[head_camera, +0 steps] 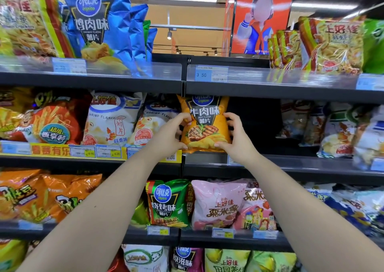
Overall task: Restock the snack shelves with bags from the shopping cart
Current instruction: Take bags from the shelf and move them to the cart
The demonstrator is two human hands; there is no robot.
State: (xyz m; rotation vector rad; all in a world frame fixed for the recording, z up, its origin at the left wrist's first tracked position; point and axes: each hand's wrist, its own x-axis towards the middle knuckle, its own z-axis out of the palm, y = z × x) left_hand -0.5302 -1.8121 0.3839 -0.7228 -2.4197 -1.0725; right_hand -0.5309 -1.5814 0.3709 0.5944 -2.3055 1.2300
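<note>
On the top shelf at left, a blue bag (93, 26) reads "copico", 鸡肉味 and 薯片. Below it, on the middle shelf (301, 164), a white bag (110, 120) is marked "SHRIMP FLAKES", and two price tags (108, 152) under it show 6.00.

The left hand (168, 134) grips the left edge of the orange bag (204, 126), fingers curled at its upper side and thumb at its lower corner. The orange bag is upright at the front of the middle shelf, just right of the white bags. It reads "copico", 牛肉味, "BEEF FLAVOR" and 薯片. The right hand (236, 138) holds its right edge the same way.

Above, a blue tag (211, 74) reads "3 50". One shelf down, a green bag (166, 203) says "copico" 烧烤味. Beside it, a pink bag (216, 205) says "Oishi" 上好佳. At top right, yellow bags (336, 47) read 上好佳.
</note>
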